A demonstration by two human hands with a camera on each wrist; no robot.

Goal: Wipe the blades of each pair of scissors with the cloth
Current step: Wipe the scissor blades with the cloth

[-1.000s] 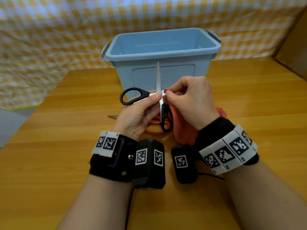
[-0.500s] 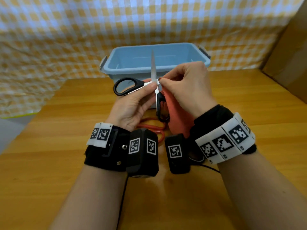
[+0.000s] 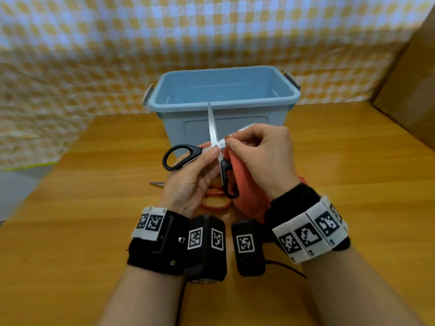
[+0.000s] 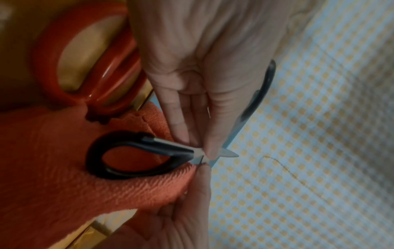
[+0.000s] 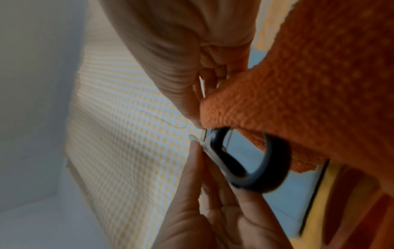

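My left hand (image 3: 211, 152) pinches the black-handled scissors (image 3: 181, 156) at the pivot and holds them spread open above the table. One blade (image 3: 211, 123) points straight up, and the other runs right under my right fingers. At the base of the blades my right hand (image 3: 235, 143) pinches the orange-red cloth (image 3: 247, 184), which hangs down below it. In the left wrist view my left fingertips (image 4: 210, 150) meet beside a black handle loop (image 4: 127, 155) lying against the cloth (image 4: 64, 185). Red-handled scissors (image 3: 214, 204) lie on the table under my hands, mostly hidden.
An open blue plastic bin (image 3: 226, 107) stands just behind my hands on the wooden table (image 3: 70, 231). A cardboard box (image 3: 412, 78) sits at the right edge. A yellow-checked sheet (image 3: 94, 55) hangs behind the table.
Both hands keep their grips. The upright blade's tip stood above the bin's front rim half a second ago and now sits level with it.
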